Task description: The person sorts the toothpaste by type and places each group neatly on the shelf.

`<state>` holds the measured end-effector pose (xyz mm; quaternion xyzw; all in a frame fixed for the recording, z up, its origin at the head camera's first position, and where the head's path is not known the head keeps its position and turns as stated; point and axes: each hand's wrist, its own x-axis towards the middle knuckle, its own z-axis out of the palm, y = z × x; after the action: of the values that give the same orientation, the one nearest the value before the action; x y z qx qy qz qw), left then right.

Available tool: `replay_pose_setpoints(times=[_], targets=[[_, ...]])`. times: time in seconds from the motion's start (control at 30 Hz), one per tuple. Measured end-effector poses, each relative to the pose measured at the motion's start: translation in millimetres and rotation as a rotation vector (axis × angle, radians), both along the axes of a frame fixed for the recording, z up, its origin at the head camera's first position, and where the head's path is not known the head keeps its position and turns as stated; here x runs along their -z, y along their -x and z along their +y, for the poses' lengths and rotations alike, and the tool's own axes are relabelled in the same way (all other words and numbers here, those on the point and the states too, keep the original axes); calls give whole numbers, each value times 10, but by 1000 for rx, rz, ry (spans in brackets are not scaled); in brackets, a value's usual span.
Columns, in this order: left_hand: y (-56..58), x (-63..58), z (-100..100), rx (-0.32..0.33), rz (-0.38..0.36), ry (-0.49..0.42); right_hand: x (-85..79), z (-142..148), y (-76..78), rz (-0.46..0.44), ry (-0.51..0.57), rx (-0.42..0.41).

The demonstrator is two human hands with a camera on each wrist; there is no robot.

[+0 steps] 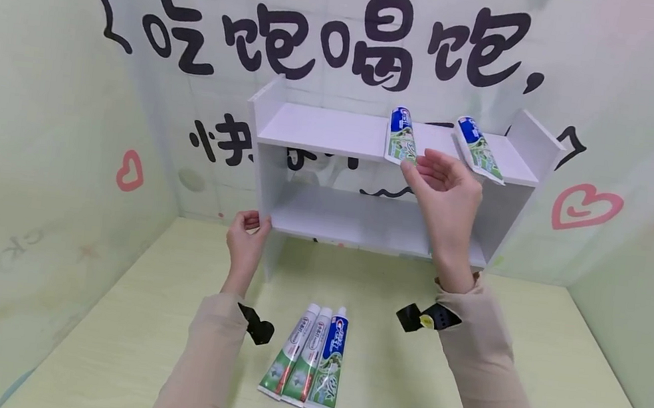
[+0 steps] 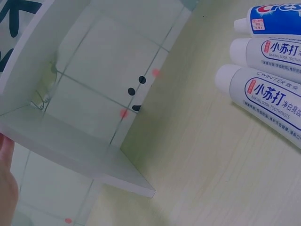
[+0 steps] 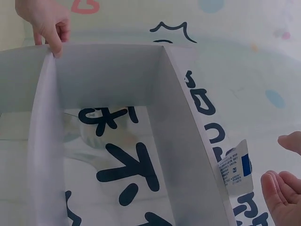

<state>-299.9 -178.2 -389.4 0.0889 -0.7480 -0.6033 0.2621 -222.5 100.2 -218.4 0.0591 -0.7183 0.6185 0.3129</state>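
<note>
Toothpaste tube (image 1: 402,133) is lying atop the white shelf (image 1: 323,131) while I'm hovering the right hand (image 1: 449,194), released, just beside it and gripping the shelf's side with the left hand (image 1: 247,239).

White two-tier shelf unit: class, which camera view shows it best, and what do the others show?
The head view: the white two-tier shelf unit shows both boards and both side panels, though the right hand hides part. The left wrist view catches only its left end, cropped; the right wrist view, a cropped close-up of both boards.
</note>
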Motion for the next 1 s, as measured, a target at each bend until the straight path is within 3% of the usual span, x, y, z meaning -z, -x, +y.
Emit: replay_pose_setpoints(times=[0.13, 0.37, 0.67, 1.0], targets=[[-5, -1, 5, -17, 32, -3, 78, -39, 9, 13, -10, -30], [6, 27, -15, -11, -16, 6, 109, -79, 72, 13, 7, -64], [9, 8, 5, -8, -9, 4, 149, -64, 73, 24, 11, -67], [16, 3, 4, -10, -4, -4, 494, -90, -91, -3, 29, -94]])
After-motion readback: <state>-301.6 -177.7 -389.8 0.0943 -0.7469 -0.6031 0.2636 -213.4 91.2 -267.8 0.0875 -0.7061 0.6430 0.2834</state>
